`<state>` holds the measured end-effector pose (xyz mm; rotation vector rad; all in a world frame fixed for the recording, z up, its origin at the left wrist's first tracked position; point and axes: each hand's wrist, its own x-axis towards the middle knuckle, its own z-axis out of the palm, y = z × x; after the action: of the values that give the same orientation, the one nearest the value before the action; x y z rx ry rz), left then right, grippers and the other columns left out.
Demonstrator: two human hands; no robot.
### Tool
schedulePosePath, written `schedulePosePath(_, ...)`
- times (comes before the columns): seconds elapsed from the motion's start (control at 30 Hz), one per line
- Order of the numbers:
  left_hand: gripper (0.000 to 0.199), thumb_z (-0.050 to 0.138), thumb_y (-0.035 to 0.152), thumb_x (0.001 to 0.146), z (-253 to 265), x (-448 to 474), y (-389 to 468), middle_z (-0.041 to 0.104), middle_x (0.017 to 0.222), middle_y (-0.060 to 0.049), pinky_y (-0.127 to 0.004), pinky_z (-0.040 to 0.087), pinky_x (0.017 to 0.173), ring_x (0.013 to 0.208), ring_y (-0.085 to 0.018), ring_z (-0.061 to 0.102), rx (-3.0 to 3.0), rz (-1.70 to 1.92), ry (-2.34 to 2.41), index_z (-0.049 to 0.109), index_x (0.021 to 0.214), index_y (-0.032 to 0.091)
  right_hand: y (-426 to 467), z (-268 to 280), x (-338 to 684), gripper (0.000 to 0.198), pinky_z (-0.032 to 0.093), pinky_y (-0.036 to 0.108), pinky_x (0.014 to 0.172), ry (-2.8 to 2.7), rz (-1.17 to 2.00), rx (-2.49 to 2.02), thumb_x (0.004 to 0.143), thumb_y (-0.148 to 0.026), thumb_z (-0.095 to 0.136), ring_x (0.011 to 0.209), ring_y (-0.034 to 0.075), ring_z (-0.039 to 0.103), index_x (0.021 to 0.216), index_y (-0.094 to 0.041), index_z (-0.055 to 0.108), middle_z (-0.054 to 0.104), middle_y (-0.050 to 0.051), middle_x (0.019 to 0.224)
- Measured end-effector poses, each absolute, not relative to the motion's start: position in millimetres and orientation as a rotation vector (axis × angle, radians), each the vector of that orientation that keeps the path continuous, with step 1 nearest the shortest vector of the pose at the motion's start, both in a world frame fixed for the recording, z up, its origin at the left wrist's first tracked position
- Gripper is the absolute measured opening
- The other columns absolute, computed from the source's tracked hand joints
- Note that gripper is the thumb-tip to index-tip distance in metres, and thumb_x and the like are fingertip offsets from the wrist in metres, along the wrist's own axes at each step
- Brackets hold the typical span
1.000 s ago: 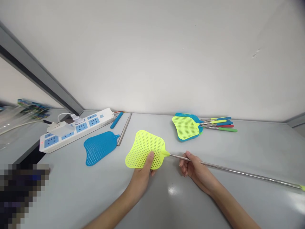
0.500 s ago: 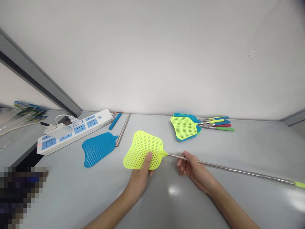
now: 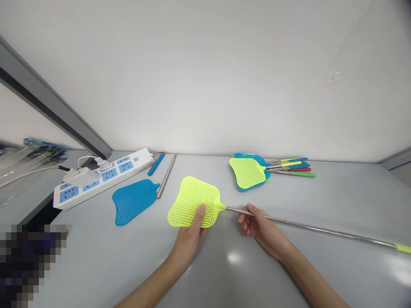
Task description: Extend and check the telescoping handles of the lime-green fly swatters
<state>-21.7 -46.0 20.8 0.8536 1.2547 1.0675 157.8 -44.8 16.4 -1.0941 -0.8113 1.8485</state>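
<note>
A yellow-green fly swatter (image 3: pixel 192 199) with a long metal rod is held across both hands. My left hand (image 3: pixel 191 235) pinches its perforated head, thumb on top and fingers underneath. Around the rod, close to the head, my right hand (image 3: pixel 260 224) is closed, its thumb and fingers on the metal. The rod stretches right to a yellow-green grip (image 3: pixel 403 248) at the picture's edge. Left of the swatter lie a loose blue swatter head (image 3: pixel 135 201), a bare metal rod (image 3: pixel 167 176) and a blue handle grip (image 3: pixel 156 164).
A pile of fly swatters (image 3: pixel 248 173) with handles of several colours lies near the wall. A white power strip (image 3: pixel 105 177) with plugs and cables stands at left. Plastic packaging (image 3: pixel 41 154) sits beyond it. A grey frame post (image 3: pixel 54 102) borders the left side.
Both hands keep their hold on the swatter, almost unmoved. The whole view has shifted very slightly.
</note>
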Motion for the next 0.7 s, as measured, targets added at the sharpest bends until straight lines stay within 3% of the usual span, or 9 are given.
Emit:
schedulePosePath(0.3,0.028,0.054,0.044,0.069,18.2,-21.5,-45.5,0.046,0.058,0.001,-0.024,0.032,0.048,0.050,-0.011,0.039,0.761,1.127,1.270,0.052,0.068,0.016,-45.4,16.4,158.3,0.046,0.032,0.025,0.052,-0.829,1.847,-1.097,0.080,-0.049,0.036,0.049,0.010,0.040,0.064,-0.013,0.058,0.045,0.001,0.052)
schedulePosePath(0.7,0.028,0.051,0.042,0.072,18.8,-20.5,-44.3,0.046,0.052,0.001,-0.025,0.032,0.048,0.047,-0.011,0.038,0.725,1.131,1.213,0.052,0.059,0.016,-43.1,16.9,156.7,0.047,0.031,0.025,0.052,-0.843,1.843,-1.107,0.079,-0.051,0.036,0.048,0.010,0.040,0.064,-0.013,0.058,0.045,0.000,0.050)
